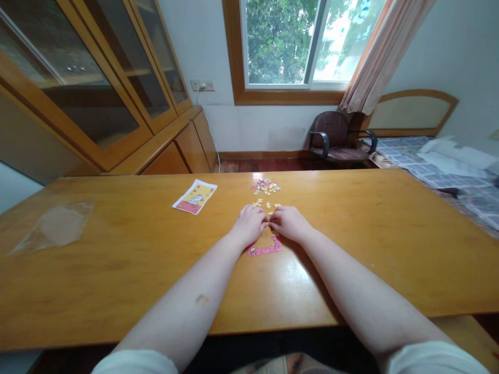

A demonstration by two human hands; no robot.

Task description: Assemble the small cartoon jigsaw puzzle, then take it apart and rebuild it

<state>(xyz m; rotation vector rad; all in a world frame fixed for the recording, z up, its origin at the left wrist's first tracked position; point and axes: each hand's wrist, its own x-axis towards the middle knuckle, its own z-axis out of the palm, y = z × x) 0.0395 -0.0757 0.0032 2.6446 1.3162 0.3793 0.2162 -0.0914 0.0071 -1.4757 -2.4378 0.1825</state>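
Note:
My left hand [251,223] and my right hand [287,222] meet over the middle of the table, fingertips nearly touching and closed around a small jigsaw puzzle piece [268,223], mostly hidden by the fingers. Below them lies a partly joined puzzle border [265,250], pink along its near edge, with bare tabletop inside it. Several loose yellow pieces [268,205] are scattered just beyond my fingers. Farther back sits a pile of mixed puzzle pieces [266,186], pink, yellow and white.
A picture card [195,197] with a yellow and pink print lies left of the pieces on the wooden table [148,270]. A clear plastic bag [62,223] rests at the far left. Past the table stand a chair [331,136], a bed [421,150] and a glass-door cabinet [128,130].

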